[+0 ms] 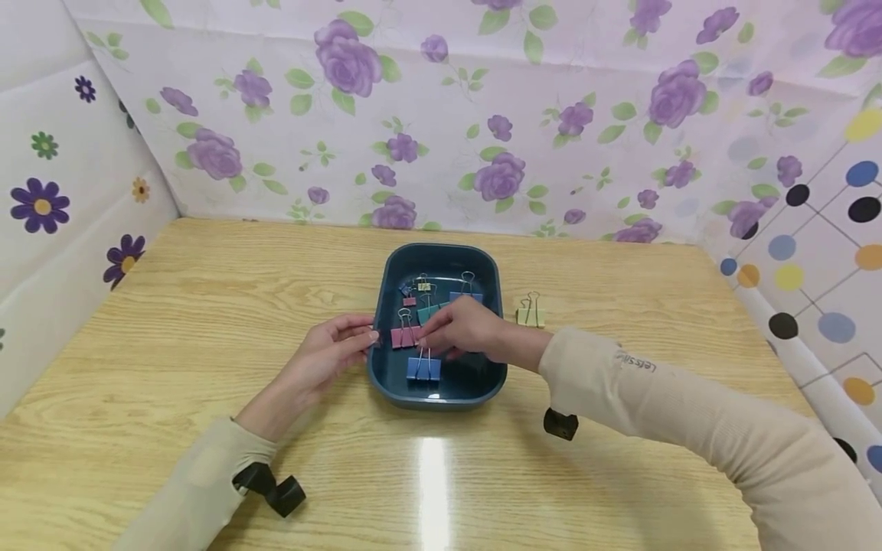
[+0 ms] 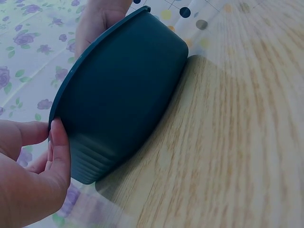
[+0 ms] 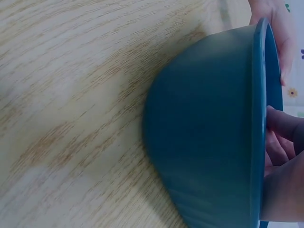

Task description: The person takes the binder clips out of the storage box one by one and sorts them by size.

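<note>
A dark teal plastic tub (image 1: 436, 402) stands on the table with several binder clips inside. My left hand (image 1: 332, 353) grips its left rim, thumb and fingers pinching the edge in the left wrist view. Reaching in over the right side, my right hand (image 1: 463, 327) has its fingertips at the wire handles of a blue binder clip (image 1: 423, 370) near the front. Just left of those fingertips is a pink binder clip (image 1: 403, 337). Partly behind the hand are a green binder clip (image 1: 426, 314) and another blue binder clip (image 1: 465, 296). The tub's wall hides the clips in both wrist views.
Small clips, among them a yellow one (image 1: 424, 287) and a pink one (image 1: 409, 301), lie at the tub's back left. A pale yellow binder clip (image 1: 531, 316) is on the wooden table (image 1: 241, 306), right of the tub. Flowered sheeting (image 1: 441, 115) rises behind the table.
</note>
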A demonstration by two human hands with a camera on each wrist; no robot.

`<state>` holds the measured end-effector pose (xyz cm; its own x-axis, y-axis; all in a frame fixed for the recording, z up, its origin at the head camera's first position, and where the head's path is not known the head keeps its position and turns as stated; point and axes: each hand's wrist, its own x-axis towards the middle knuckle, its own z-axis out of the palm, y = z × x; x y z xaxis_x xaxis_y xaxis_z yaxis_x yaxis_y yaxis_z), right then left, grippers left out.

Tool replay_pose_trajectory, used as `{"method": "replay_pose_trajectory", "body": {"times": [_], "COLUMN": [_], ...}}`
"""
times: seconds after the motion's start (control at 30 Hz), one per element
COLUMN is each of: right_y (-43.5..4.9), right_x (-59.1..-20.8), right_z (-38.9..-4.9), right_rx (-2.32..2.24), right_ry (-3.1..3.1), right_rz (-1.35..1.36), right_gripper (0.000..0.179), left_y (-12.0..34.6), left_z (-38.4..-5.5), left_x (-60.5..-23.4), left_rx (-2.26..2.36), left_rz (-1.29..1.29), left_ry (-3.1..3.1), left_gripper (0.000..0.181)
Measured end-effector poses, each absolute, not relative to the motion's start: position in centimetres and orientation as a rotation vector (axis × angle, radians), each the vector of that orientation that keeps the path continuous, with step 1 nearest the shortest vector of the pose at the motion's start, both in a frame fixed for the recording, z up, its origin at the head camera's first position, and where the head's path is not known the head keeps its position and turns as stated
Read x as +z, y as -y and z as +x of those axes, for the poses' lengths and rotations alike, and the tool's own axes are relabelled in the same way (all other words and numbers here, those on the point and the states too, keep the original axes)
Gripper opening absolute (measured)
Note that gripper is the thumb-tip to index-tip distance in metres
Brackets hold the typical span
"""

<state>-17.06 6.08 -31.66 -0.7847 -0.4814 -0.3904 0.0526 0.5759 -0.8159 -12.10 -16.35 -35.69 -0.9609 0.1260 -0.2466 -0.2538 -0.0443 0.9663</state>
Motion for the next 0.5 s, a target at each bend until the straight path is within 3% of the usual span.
{"method": "replay_pose_trajectory", "body": {"times": [0.5], "right_y": [-7.5], "right_x": [-32.1], "right_z": [-17.2], "right_rx": [-1.344], "right_ry": [-2.225], "right_rz": [-0.427], "right_gripper": [0.017], "left_y": [16.4], "left_z": [-12.3], "left_x": [-36.0], "left_rx": [2.080], "left_rz": [-0.156], "left_ry": [-1.970], "left_gripper": [0.041]}}
